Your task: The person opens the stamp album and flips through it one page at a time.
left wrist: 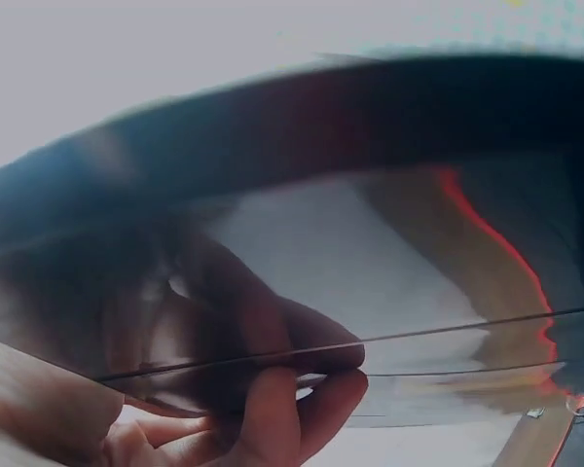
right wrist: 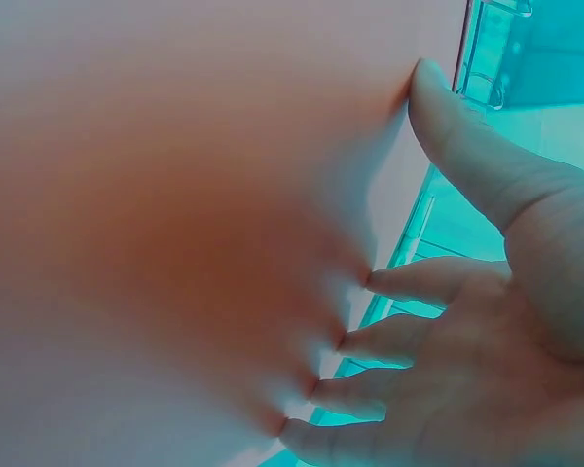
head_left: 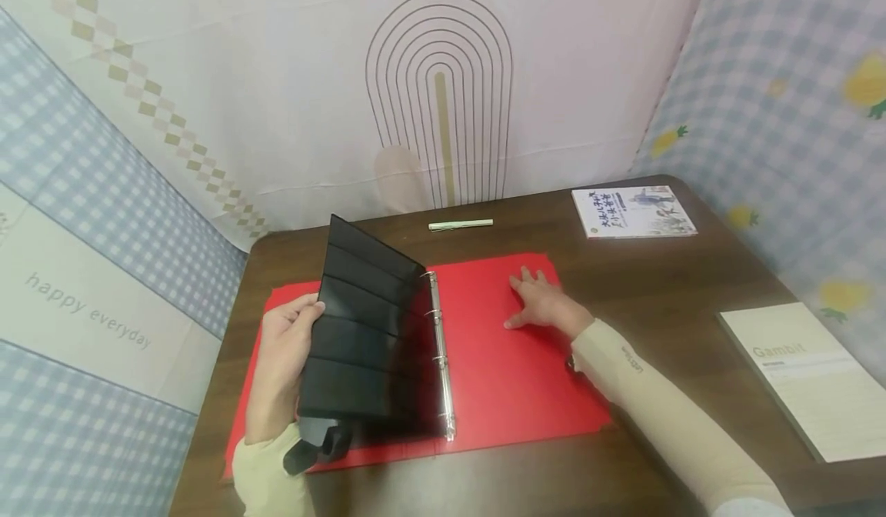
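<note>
A red ring binder [head_left: 505,371] lies open on the dark wooden table [head_left: 657,286]. Its metal rings [head_left: 441,355] run down the middle. My left hand [head_left: 284,351] grips the outer edge of a stack of black sleeve pages [head_left: 360,340], lifted and tilted on the rings. In the left wrist view my fingers [left wrist: 273,409] curl under the glossy black sheet [left wrist: 302,126]. My right hand [head_left: 543,301] rests flat, fingers spread, on the binder's right cover [right wrist: 175,243]; its fingertips [right wrist: 389,282] press the red surface.
A pale green pen [head_left: 460,225] lies behind the binder. A book with a colourful cover [head_left: 633,211] sits at the back right. A white booklet [head_left: 810,375] lies at the right edge. Fabric backdrops surround the table.
</note>
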`<state>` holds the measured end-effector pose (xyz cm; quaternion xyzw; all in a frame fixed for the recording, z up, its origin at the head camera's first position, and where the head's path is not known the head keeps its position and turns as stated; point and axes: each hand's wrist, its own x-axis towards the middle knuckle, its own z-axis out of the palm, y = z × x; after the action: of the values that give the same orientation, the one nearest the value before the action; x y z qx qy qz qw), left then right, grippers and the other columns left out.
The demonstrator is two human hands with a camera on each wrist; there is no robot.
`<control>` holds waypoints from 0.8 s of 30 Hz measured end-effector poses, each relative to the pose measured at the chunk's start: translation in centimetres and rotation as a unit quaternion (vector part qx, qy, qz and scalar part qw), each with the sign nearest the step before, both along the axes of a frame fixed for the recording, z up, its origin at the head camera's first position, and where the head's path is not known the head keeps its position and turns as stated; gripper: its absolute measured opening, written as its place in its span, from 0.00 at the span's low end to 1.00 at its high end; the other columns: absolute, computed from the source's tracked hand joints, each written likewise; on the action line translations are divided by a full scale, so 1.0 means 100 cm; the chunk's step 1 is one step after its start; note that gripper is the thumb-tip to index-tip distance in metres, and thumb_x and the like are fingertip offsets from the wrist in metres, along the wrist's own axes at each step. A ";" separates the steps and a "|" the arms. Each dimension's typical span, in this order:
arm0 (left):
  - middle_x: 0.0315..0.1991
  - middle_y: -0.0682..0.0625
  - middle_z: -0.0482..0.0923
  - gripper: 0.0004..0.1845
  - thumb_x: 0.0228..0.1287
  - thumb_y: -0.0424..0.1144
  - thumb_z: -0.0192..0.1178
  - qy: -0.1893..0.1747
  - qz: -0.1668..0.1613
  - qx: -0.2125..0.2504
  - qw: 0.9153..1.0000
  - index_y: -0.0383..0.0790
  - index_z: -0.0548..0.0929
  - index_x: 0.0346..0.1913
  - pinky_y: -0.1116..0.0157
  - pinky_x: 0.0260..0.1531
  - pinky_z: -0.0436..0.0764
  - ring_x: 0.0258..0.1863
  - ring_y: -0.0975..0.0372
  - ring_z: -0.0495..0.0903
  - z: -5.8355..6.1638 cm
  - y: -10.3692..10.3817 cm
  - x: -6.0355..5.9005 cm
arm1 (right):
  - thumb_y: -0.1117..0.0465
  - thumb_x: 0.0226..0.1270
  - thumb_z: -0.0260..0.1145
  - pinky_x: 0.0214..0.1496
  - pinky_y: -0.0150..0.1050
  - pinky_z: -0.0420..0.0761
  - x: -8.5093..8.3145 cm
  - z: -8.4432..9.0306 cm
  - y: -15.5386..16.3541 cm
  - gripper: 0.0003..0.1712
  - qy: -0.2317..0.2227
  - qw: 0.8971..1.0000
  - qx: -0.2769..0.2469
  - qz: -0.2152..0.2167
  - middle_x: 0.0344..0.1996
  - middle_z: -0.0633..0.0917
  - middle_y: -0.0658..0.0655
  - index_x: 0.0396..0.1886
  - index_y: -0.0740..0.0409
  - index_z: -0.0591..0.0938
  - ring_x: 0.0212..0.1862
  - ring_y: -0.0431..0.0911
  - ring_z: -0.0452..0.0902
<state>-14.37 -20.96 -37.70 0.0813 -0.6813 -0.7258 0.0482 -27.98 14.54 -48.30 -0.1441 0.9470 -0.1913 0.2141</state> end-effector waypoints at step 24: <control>0.26 0.57 0.82 0.14 0.76 0.29 0.51 -0.050 0.020 -0.003 0.999 0.45 0.86 0.36 0.71 0.24 0.80 0.24 0.69 0.79 -0.063 -0.059 0.004 | 0.50 0.61 0.76 0.72 0.72 0.46 0.001 -0.002 0.003 0.55 0.013 1.000 -0.004 0.003 0.78 0.47 0.74 0.79 0.67 0.57 0.77 0.73 0.36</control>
<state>-13.95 -26.89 -43.97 0.1311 -0.6832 -0.7178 0.0293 -27.87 14.80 -48.55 -0.1498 0.9484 -0.1931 0.2020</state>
